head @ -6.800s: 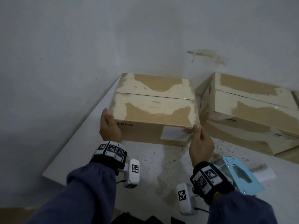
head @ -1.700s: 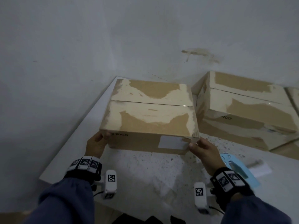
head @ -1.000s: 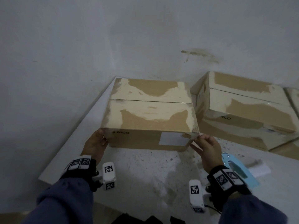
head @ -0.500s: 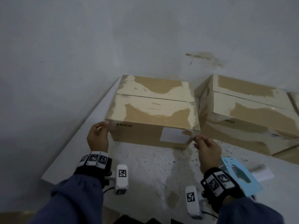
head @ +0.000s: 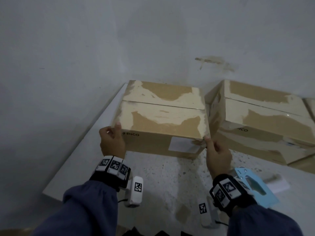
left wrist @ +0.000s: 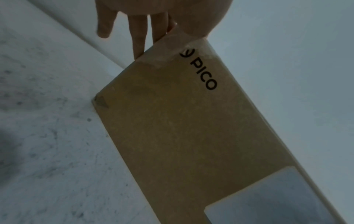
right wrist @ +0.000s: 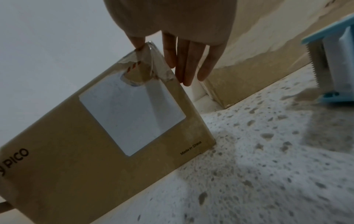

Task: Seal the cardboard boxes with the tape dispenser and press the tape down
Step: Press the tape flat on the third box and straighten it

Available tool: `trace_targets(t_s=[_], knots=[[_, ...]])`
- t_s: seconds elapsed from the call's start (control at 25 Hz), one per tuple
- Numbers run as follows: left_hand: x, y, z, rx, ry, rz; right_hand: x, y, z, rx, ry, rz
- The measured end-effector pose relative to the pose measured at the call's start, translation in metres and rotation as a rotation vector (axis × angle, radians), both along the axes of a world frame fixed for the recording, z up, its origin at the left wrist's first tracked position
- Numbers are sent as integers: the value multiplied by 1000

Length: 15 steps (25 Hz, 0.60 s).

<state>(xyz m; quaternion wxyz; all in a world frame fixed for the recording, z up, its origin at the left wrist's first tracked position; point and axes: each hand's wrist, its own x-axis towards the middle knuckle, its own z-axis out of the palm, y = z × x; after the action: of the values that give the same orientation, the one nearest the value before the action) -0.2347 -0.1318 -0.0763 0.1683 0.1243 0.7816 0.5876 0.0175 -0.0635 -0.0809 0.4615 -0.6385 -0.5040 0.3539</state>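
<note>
A worn cardboard box [head: 162, 121] marked PICO sits on the table against the wall. Its top seam is closed, and clear tape [right wrist: 145, 65] wraps its near right corner above a white label [right wrist: 132, 113]. My left hand [head: 111, 142] is at the near left top corner, thumb on the edge and straight fingers [left wrist: 138, 37] along the left side. My right hand [head: 217, 155] touches the near right top corner with a fingertip on the tape, the other fingers [right wrist: 189, 60] hanging straight beside the box. The blue tape dispenser [head: 255, 186] lies behind my right wrist, untouched.
A second taped box [head: 265, 123] stands close to the right of the first, with only a narrow gap between them. The speckled white table [head: 162, 184] ends in an edge on the left [head: 81, 147]. The wall is right behind both boxes.
The box, gripped lower at its near corners and drawn towards me 1.7 s ago, now sits back near the wall. Both hands have moved up to its near top corners.
</note>
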Motion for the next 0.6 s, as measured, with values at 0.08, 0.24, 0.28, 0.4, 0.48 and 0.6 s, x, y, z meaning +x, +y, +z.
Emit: trace_targets(t_s=[0.08, 0.24, 0.28, 0.4, 0.48, 0.6], knots=[[-4, 3, 1, -72, 21, -62, 0, 7, 2, -31, -71, -20], [-23, 10, 2, -226, 475, -208, -11, 17, 18, 211, -413, -11], [-24, 11, 2, -243, 665, -317, -16, 17, 20, 307, -511, 104], [-21, 17, 0, -396, 1110, -741, -33, 13, 17, 402, -884, 560], [-23, 26, -1, -526, 1208, -879, -35, 15, 12, 370, -1116, 671], [-27, 46, 5, -600, 1179, -1003, -35, 26, 13, 321, -1191, 643]])
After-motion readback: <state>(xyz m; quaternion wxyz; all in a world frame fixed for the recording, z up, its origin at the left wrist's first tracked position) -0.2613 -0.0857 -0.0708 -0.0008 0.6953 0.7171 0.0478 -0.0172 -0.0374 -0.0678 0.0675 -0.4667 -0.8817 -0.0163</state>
